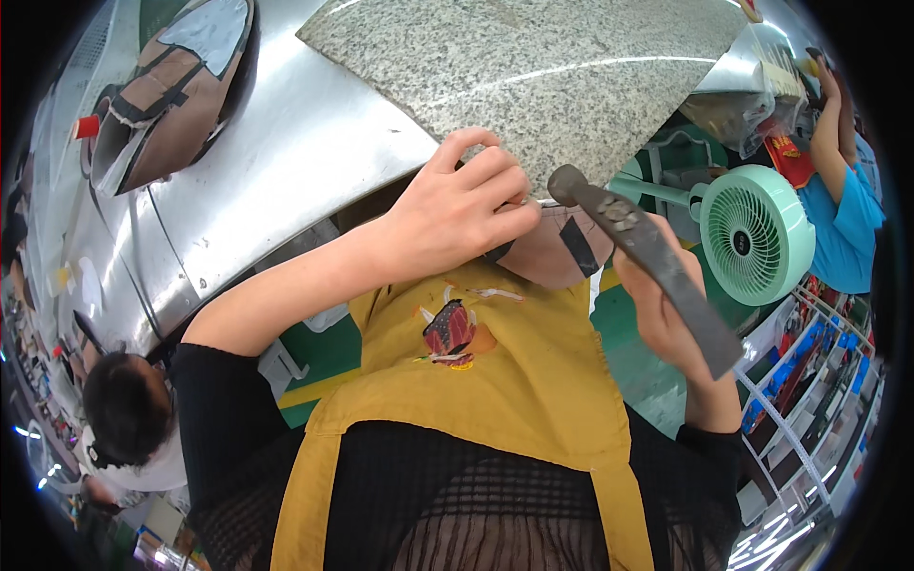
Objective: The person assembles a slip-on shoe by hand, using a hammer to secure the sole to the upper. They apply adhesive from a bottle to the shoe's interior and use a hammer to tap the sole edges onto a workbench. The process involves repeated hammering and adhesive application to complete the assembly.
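Observation:
In my right hand [662,295] is a hammer [643,238], its dark metal head up near the edge of the speckled stone slab [533,76]. My left hand [466,205] has its fingers curled and closed on a brown, soft-looking piece [557,249] with black strips. That piece hangs at the slab's near edge, in front of my yellow apron [466,381]; its upper part is covered by my left fingers. The hammer's rounded end is beside the piece and just right of my left fingertips. Whether it touches the slab I cannot tell.
A brown bag-like item [176,95] with dark trim rests on the shiny metal table [286,124] at left. To the right stands a mint-green fan [757,235]. A co-worker in a blue shirt [847,219] is beyond it; another person [129,409] is at lower left.

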`<action>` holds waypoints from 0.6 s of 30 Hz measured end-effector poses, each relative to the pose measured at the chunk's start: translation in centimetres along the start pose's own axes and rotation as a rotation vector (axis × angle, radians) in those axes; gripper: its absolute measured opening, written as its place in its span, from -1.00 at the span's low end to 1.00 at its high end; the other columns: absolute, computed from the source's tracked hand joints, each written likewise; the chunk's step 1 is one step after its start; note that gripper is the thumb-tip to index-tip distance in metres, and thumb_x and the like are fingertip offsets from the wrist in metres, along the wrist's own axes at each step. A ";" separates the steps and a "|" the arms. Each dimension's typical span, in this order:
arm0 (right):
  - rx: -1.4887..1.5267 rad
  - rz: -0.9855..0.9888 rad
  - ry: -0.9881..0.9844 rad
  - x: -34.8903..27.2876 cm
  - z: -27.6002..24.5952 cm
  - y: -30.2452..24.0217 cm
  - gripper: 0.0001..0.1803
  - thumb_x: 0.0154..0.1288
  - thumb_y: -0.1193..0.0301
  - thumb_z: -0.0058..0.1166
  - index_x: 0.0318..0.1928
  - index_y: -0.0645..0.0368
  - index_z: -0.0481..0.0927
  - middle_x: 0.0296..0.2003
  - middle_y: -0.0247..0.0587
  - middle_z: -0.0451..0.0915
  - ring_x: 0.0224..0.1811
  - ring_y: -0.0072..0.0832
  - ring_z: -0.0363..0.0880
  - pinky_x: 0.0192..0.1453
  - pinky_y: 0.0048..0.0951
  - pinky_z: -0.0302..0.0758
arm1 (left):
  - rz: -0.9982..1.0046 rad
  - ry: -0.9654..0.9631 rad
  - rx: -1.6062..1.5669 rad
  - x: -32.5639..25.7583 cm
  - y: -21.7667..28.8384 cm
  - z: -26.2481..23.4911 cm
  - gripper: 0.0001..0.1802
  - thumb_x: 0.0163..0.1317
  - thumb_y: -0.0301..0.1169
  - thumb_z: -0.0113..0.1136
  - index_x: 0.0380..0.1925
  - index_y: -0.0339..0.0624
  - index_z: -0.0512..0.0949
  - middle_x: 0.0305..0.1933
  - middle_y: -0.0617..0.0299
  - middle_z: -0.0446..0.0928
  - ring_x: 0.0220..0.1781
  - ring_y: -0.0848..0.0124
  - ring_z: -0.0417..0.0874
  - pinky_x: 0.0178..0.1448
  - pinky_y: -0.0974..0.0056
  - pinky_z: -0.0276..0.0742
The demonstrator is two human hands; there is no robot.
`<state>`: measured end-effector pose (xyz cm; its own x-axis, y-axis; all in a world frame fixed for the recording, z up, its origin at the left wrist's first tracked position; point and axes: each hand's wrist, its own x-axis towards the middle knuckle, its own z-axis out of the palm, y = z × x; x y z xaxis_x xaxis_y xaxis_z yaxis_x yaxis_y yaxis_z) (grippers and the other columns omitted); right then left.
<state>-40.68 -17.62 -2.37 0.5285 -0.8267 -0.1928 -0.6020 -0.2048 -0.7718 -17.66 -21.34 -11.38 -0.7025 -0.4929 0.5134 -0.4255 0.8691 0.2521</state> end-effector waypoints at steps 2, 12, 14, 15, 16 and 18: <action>-0.096 0.035 -0.067 0.4 0.6 -0.2 -0.62 0.23 0.52 0.00 0.07 0.25 0.37 -0.19 0.01 0.54 -0.22 -0.07 0.58 -0.23 -0.27 0.53 | -0.102 -0.026 -0.053 -0.4 0.2 0.1 -0.74 -0.17 -0.44 0.22 -0.36 -0.04 0.53 -0.36 0.36 0.42 -0.17 0.35 0.45 0.12 0.14 0.31; 0.212 0.156 0.076 -1.6 -1.0 1.0 -0.81 0.38 0.50 -0.12 -0.05 0.31 0.41 -0.41 -0.22 0.45 -0.41 -0.50 0.40 -0.24 -0.52 0.40 | -0.420 -0.159 -0.436 2.6 1.4 -1.0 -0.93 0.02 -0.41 0.16 -0.45 -0.09 0.53 -0.39 0.28 0.46 -0.28 0.29 0.49 -0.11 0.23 0.35; 0.158 0.156 0.121 -1.9 -1.5 1.3 -0.80 0.38 0.50 -0.11 -0.05 0.31 0.42 -0.43 -0.23 0.44 -0.42 -0.50 0.39 -0.25 -0.52 0.40 | -0.397 -0.106 -0.344 3.1 1.8 0.2 -0.93 0.02 -0.42 0.18 -0.44 -0.09 0.54 -0.40 0.28 0.46 -0.30 0.30 0.50 -0.14 0.24 0.37; 0.177 0.187 0.145 -1.9 -1.4 1.4 -0.79 0.35 0.51 -0.09 -0.04 0.29 0.42 -0.39 -0.15 0.50 -0.42 -0.35 0.50 -0.27 -0.46 0.43 | -0.362 -0.091 -0.255 3.2 1.7 1.1 -0.93 0.02 -0.43 0.20 -0.44 -0.09 0.54 -0.41 0.29 0.45 -0.31 0.30 0.50 -0.15 0.24 0.38; 0.146 0.159 0.150 -1.8 -1.2 1.7 -0.78 0.34 0.53 -0.09 -0.03 0.28 0.42 -0.37 -0.11 0.51 -0.39 -0.27 0.53 -0.27 -0.43 0.45 | -0.327 -0.074 -0.165 3.2 1.7 1.6 -0.92 0.02 -0.44 0.21 -0.43 -0.09 0.55 -0.42 0.30 0.45 -0.32 0.31 0.51 -0.16 0.25 0.39; 0.087 0.120 0.160 -1.7 -0.6 2.5 -0.76 0.31 0.55 -0.07 -0.02 0.27 0.42 -0.32 -0.04 0.55 -0.33 -0.12 0.58 -0.27 -0.37 0.47 | -0.334 -0.132 -0.202 3.0 1.7 1.2 -0.90 0.05 -0.43 0.20 -0.39 -0.08 0.58 -0.42 0.30 0.44 -0.31 0.31 0.51 -0.16 0.28 0.38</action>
<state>-43.43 -17.01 -3.62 0.3502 -0.9165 -0.1934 -0.5976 -0.0596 -0.7996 -21.14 -21.43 -10.37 -0.6172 -0.7391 0.2698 -0.5316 0.6446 0.5495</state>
